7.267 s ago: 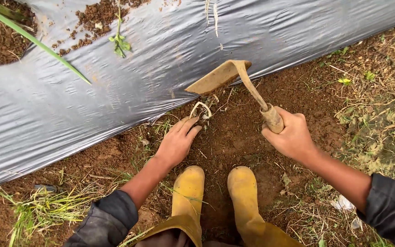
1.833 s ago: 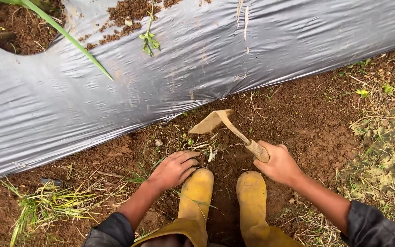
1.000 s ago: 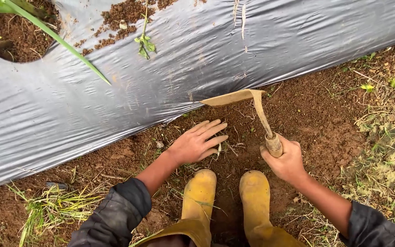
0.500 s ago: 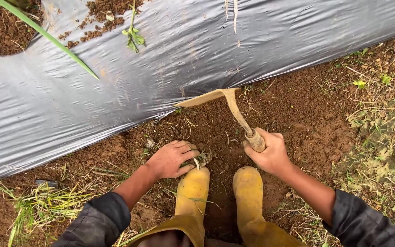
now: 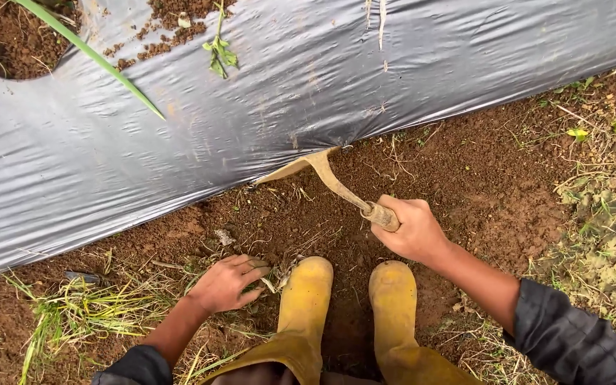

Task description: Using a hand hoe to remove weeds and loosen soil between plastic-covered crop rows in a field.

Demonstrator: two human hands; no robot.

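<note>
On bare soil [image 5: 507,185] beside plastic sheeting [image 5: 322,78], our right hand [image 5: 413,229] grasps a hoe [image 5: 329,178]; our left hand [image 5: 226,283], loosely curled, touches pulled weeds [image 5: 279,274].

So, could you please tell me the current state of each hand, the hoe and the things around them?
right hand: closed around the hoe handle
hand hoe: blade tip at the sheet's edge
left hand: down on the soil, fingers curled over weeds
plastic sheet: spread over the bed, soil-speckled
yellow boots: planted on bare soil

One head-worn view looks steeply down, close over soil [image 5: 465,178] beside plastic sheeting [image 5: 322,93]
</note>
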